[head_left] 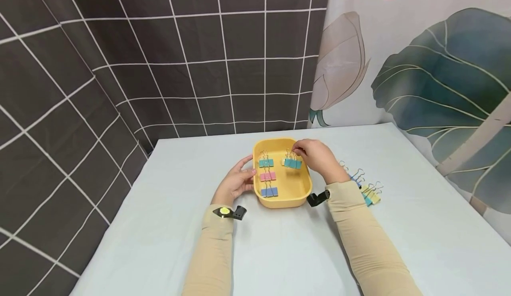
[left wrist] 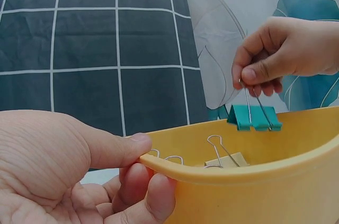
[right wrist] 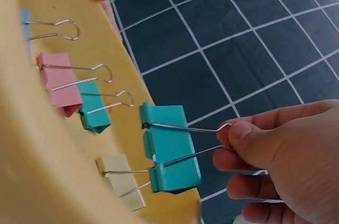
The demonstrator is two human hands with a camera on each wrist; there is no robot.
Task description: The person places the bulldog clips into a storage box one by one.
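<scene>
Right hand [head_left: 317,156], head view: thumb and finger clamped together on the wire handles of the held clip [head_left: 293,164] – a teal one, over the right side of the box.
Left hand [head_left: 234,181], head view: closed on the left rim of the box.
Box [head_left: 281,204], head view: yellow, standing on the white table [head_left: 171,238].
Left column, head view: inside the box, from near to far, blue clip [head_left: 269,192], pink clip [head_left: 268,176], teal clip [head_left: 265,163].
Pile [head_left: 371,195], head view: more clips in blue, yellow and teal, on the table right of the box, beside the right sleeve [head_left: 359,220].
Rim, left wrist view: left thumb over the edge, fingers bent against the outside wall.
Held clip, left wrist view: hangs by its handles at about rim height, toward the far side of the box; yellow clip [left wrist: 229,160] lies lower, inside.
Handles, right wrist view: both wire loops end at the right thumb and fingertips.
Neighbours, right wrist view: yellow clip nearest the held clip, partly hidden behind it – teal, pink and blue clips farther left.
</scene>
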